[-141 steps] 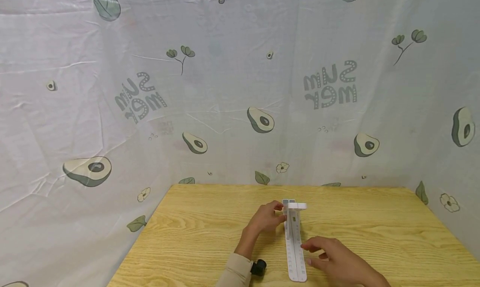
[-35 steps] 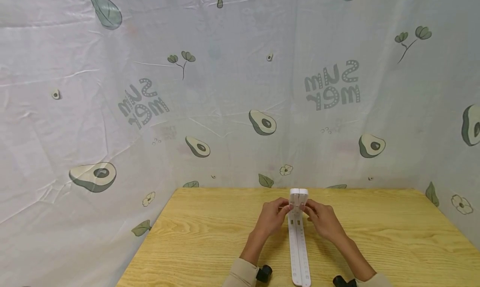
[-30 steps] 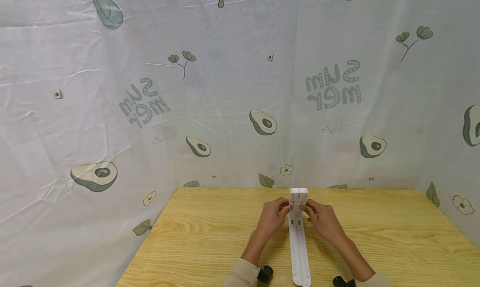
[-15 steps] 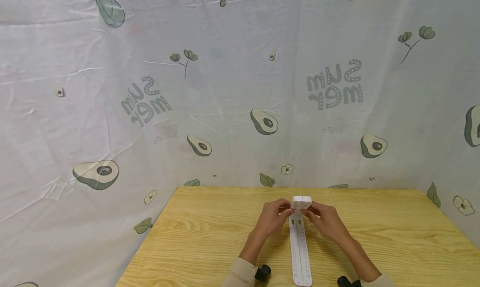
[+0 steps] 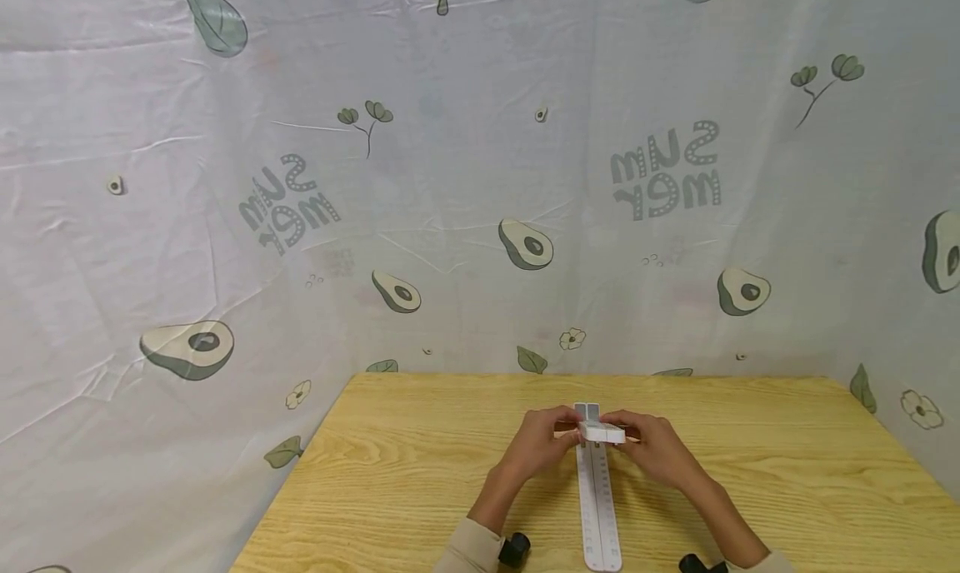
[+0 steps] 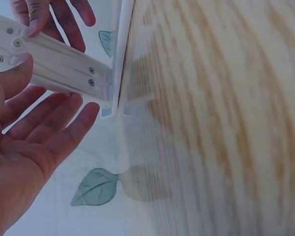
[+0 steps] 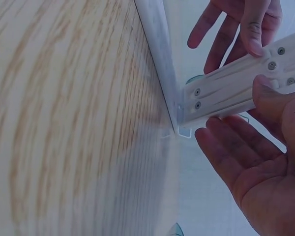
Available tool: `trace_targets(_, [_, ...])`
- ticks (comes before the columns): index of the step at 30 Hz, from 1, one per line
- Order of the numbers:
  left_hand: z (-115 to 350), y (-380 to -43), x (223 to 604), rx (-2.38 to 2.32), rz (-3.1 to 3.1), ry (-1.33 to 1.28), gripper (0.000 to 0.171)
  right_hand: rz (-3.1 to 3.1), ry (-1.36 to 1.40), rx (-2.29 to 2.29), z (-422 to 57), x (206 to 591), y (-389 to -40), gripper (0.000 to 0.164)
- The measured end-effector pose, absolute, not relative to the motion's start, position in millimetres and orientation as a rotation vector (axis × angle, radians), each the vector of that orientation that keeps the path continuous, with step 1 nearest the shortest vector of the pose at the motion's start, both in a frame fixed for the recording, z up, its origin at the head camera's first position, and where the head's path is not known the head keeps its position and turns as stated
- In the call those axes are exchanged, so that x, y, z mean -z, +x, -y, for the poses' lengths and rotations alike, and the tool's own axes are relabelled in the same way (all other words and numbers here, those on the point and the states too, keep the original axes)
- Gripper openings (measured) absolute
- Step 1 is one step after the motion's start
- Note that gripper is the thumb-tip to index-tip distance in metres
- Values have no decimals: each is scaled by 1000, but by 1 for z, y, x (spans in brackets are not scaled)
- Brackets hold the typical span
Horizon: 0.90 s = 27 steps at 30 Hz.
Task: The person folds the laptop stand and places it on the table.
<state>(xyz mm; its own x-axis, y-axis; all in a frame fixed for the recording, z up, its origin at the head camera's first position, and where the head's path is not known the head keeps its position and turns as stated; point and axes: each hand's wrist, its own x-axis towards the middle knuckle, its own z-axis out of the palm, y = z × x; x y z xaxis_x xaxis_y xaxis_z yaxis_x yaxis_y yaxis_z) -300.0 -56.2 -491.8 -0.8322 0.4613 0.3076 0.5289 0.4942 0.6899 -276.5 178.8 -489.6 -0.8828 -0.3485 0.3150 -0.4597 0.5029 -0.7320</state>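
Note:
A white folding stand lies lengthwise on the table, its long base strip [image 5: 598,506] split by a centre seam and marked along both sides. Near the far end a hinged arm [image 6: 64,66] stands up from it, with small screws on its face. My left hand [image 5: 543,438] pinches the arm's left edge, thumb in front and fingers spread behind. From the other side my right hand [image 5: 656,448] pinches the right edge the same way. In the head view the arm's white top end [image 5: 602,432] covers part of the base. Grey pads [image 5: 587,411] show beyond it.
The wood-grain table [image 5: 420,456] extends to both sides of the stand. A pale printed curtain [image 5: 450,181] hangs behind and at the sides. Black wrist cameras [image 5: 515,550] sit at both sleeves.
The right hand has come up to the arm beside the left. Over the last second the arm's top end has tilted down toward me, uncovering the grey pads at the far end.

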Motion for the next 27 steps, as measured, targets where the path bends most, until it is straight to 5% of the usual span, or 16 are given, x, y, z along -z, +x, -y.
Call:
trace_targets(5, [57,-299,491,1232,2665,-923,25,2662,704,-1328,-180,490,-275,45])
trace_targets(27, [61,-298,489,1141,2773,-954,26,2716,805,-1298,-183,491,-272,34])
